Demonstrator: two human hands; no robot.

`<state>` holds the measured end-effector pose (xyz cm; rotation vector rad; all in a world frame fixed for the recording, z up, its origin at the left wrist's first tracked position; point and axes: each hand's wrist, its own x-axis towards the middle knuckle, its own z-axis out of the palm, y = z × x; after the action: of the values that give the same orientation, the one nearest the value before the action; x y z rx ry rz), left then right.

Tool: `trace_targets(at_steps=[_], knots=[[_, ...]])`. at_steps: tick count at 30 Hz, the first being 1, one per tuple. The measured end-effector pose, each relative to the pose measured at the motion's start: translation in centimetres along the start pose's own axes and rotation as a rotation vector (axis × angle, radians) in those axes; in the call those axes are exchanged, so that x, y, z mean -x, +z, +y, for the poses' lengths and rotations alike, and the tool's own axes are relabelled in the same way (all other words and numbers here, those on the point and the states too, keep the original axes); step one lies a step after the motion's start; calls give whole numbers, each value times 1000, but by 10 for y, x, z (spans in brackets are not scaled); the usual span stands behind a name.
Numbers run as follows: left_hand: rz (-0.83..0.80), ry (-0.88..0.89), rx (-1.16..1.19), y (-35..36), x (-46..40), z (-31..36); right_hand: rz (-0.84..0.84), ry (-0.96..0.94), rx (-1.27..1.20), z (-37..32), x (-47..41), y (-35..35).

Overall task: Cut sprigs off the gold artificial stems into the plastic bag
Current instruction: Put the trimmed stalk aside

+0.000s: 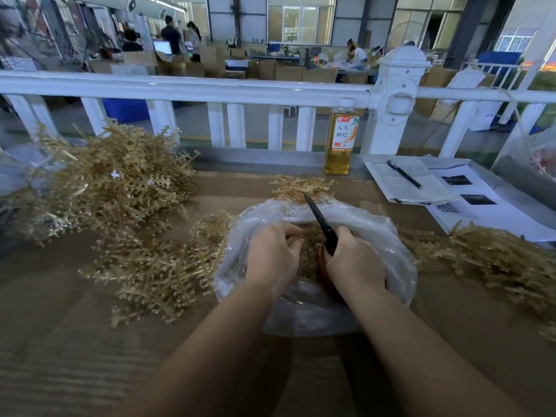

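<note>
While both forearms reach up from the bottom of the frame across the brown cardboard-covered table (pixel 60 341), the two hands meet over the mouth of a clear plastic bag (pixel 391 266) lying just below the centre. The left hand (pixel 272 255) has its fingers curled down into the bag's opening, pinching at the gold sprigs (pixel 311 254) heaped inside; exactly which piece it holds cannot be made out. The right hand (pixel 355 261) is wrapped around the handles of dark scissors (pixel 320 219), whose blades lie together and point up and to the left, past the far rim of the bag. A reddish-brown curved edge shows inside the bag between the hands, but what it is cannot be told. Just left of the bag lies a loose spread of gold artificial stems (pixel 156 272), touching its side, and a second bundle of stems (pixel 496 263) stretches away toward the right edge. Just beyond the bag's far rim sits a small cluster of gold pieces (pixel 298 186), under the scissor tips. Farther back at the left rises a large tangled pile of gold stems (pixel 114 182). At the upper right of the table lie an open notebook (pixel 406 188) with a black pen (pixel 404 174) across it and printed sheets (pixel 481 203) beside it. A bottle of amber drink (pixel 340 139) stands upright at the table's far edge, against a white railing (pixel 180 87). Beyond the railing, a workshop floor with cardboard boxes and several people at benches fills the top of the frame.
</note>
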<state>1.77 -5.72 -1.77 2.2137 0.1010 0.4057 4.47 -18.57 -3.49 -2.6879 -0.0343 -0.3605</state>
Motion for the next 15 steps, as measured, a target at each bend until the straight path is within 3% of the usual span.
trace_targets(at_steps=[4, 9, 15], knots=[[51, 23, 4, -8, 11, -5, 3, -5, 9, 1, 1, -1], [318, -41, -188, -39, 4, -26, 9, -22, 11, 1, 0, 0], [206, -328, -612, -68, 11, -51, 25, -34, -6, 4, 0, 2]])
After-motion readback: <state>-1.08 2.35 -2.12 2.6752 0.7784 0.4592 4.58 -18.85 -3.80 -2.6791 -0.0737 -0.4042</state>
